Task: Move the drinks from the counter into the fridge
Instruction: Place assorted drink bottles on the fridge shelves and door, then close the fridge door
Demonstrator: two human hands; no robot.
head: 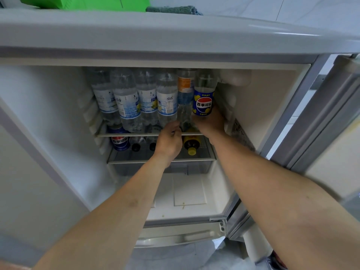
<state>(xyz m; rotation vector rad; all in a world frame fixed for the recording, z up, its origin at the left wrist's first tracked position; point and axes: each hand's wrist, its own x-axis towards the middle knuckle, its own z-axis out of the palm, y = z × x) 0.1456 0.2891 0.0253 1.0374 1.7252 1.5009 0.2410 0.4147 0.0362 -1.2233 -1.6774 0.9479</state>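
We look down into an open white fridge (58, 117), its smooth plastic walls ribbed with shelf rails and its door (331, 114) swung out at the right of the frame. On top of the fridge, along the upper edge of the frame, sit a bright green plastic thing (83, 1) and a folded grey-green cloth (173, 9).

The upper glass shelf (136, 134), in the middle of the frame, carries a row of upright clear plastic water bottles (126, 102) with pale blue-and-white labels. Right of them stands a clear bottle with an orange label (185, 90), and at the right end a clear Pepsi bottle (203, 98) with a blue and yellow label.

Our right hand (211, 123) wraps the base of the Pepsi bottle, its grip curled round it. Our left hand (169, 141) reaches to the foot of the orange-labelled bottle, fingers (174, 127) bent at its base; whether they pinch it we cannot tell.

On the lower shelf (161, 160) lie a blue Pepsi can (120, 143), dark-capped bottles (136, 146) and a yellow-capped bottle (191, 147).
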